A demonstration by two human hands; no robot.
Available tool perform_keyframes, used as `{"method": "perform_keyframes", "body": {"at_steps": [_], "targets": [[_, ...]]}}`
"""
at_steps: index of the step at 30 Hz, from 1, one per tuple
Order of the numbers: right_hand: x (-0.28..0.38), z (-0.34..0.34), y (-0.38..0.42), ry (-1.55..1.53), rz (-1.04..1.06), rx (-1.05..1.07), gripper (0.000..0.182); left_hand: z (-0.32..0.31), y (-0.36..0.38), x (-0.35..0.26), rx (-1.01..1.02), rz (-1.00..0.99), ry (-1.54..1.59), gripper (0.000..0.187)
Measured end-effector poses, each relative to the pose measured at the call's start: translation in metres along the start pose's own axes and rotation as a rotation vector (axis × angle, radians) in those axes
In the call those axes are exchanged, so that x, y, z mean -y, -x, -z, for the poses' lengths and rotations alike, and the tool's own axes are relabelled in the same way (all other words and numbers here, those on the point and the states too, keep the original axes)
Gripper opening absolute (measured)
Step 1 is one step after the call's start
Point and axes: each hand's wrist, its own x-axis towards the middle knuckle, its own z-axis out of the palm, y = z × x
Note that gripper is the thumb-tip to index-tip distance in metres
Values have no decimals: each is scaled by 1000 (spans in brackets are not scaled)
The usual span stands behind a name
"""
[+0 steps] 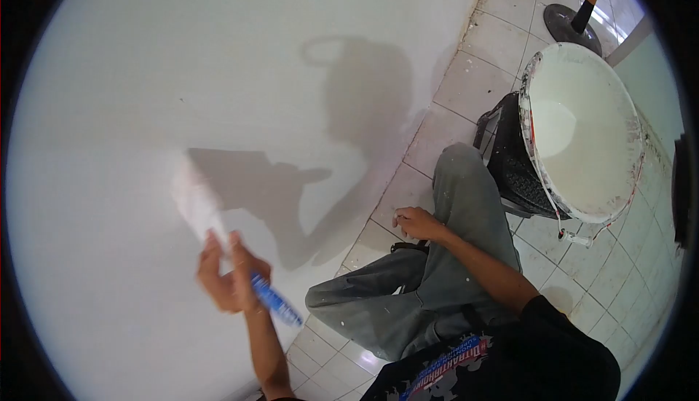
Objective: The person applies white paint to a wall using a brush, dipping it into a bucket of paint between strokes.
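Observation:
My left hand (231, 273) is closed round a paintbrush (277, 300) with a blue handle end. The brush's pale, broad head is blurred by motion and lies close against the white wall (109, 109); whether it touches cannot be told. Between my bent knees, my right hand (419, 223) hangs relaxed with its fingers loosely bent, and no object shows in it. A large paint-smeared white bucket (535, 146) stands to the right, with pale liquid inside and a wire handle hanging down its side.
Under the bucket is a black textured support (513, 160). Behind it stands a round dark base with a pole (571, 26). Tiled floor (484, 66) meets the wall along a slanting edge. My grey-trousered legs (466, 211) are folded close to the wall, which carries my shadow.

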Motion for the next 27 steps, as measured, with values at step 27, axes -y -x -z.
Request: {"method": "perform_keyframes", "body": {"at_steps": [27], "targets": [[34,29,-4,-367,38,-79,21,-258,346,-183,1211,230,649,23]]}}
